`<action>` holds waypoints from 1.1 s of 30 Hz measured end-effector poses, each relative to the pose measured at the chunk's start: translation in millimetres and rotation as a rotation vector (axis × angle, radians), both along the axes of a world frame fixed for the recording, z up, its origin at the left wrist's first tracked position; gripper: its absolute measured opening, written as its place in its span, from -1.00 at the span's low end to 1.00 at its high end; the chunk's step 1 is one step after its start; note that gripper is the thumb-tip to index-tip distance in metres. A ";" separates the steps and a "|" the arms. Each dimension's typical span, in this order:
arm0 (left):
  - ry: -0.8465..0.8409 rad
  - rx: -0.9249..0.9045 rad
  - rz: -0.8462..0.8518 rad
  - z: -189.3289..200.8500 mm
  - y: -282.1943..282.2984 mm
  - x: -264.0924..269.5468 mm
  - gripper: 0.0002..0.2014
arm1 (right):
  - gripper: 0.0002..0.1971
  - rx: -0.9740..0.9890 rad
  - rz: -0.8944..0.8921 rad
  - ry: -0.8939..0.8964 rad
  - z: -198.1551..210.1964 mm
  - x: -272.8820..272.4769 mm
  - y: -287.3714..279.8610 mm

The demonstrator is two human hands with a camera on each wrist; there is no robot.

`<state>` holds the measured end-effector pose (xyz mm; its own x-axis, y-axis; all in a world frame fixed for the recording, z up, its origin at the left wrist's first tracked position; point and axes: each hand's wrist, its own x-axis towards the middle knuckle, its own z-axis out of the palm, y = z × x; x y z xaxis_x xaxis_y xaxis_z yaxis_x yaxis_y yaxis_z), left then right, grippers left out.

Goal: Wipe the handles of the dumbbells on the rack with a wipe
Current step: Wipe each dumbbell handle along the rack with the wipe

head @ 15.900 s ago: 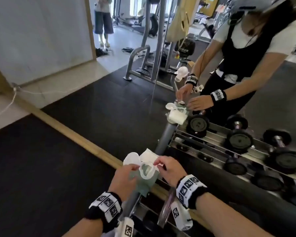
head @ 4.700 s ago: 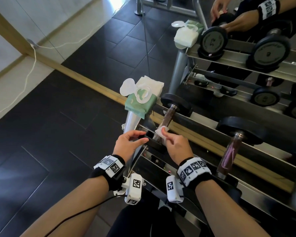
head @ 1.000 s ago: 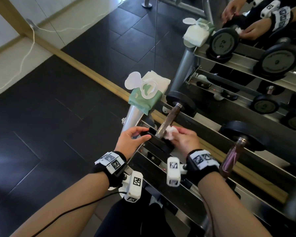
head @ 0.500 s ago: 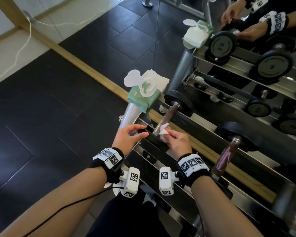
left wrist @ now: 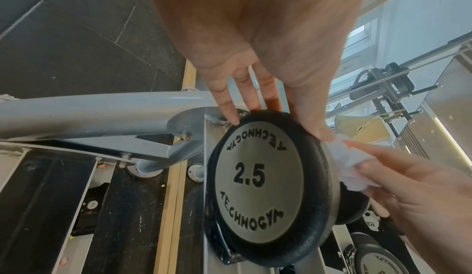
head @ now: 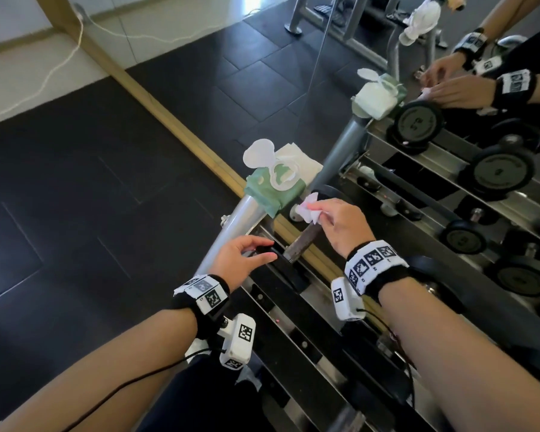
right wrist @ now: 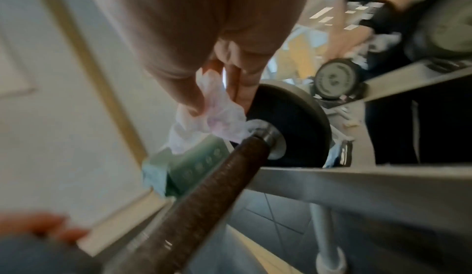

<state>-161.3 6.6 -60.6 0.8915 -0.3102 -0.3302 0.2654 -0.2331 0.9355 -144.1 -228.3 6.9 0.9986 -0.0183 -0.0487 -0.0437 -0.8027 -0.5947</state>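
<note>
A 2.5 dumbbell lies at the left end of the rack's top shelf, its brown handle point(head: 300, 241) running away from me. My left hand point(head: 267, 251) grips the rim of its near plate point(left wrist: 260, 179), fingers over the top and thumb on the handle side. My right hand point(head: 317, 210) pinches a crumpled white wipe point(head: 307, 211) over the handle's far end. In the right wrist view the wipe point(right wrist: 219, 116) touches the steel collar by the far plate point(right wrist: 293, 127), and most of the handle point(right wrist: 204, 197) is bare.
A green wipe pack point(head: 275, 185) with its lid open sits on the rack's grey post, just left of my right hand. A mirror behind the rack shows more dumbbells point(head: 499, 173). More dumbbells lie to the right on the rack point(head: 293, 319).
My right hand has carried the wipe along the handle from its near end to its far end by the far plate. The left hand has stayed on the near plate.
</note>
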 end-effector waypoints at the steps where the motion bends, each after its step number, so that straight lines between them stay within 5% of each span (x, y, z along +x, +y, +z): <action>1: 0.003 0.002 -0.002 -0.9 0.4 -0.1 -0.73 | -0.68 -0.074 0.081 -0.008 -2.5 4.6 -0.7; 6: 0.009 0.031 -0.004 -2.1 0.3 0.8 -0.72 | -0.69 -0.336 0.291 0.175 -22.2 18.3 -3.7; 13: 0.003 0.013 0.017 4.9 -2.8 -1.2 -0.73 | -0.70 -0.514 0.493 0.189 -26.8 19.4 -5.8; 20: -0.005 0.009 0.020 10.8 -2.7 -3.5 -0.73 | -0.73 -0.488 0.653 0.279 -30.2 16.2 10.8; 25: 0.005 0.020 0.018 10.7 -3.1 -2.2 -0.72 | -0.78 -0.678 0.506 0.253 -18.4 26.5 4.6; 29: 0.016 0.038 0.016 10.1 -2.1 -1.8 -0.73 | -0.80 -0.569 0.474 0.304 -23.3 20.1 11.3; 33: 0.027 0.037 0.020 12.9 -2.2 -0.7 -0.74 | -0.72 -0.425 0.649 0.370 -28.3 9.2 22.0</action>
<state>-162.0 4.3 -47.7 0.8880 -0.2793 -0.3654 0.2958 -0.2614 0.9188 -134.9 -206.3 -21.4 0.7390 0.4607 -0.4915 0.3697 -0.8873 -0.2758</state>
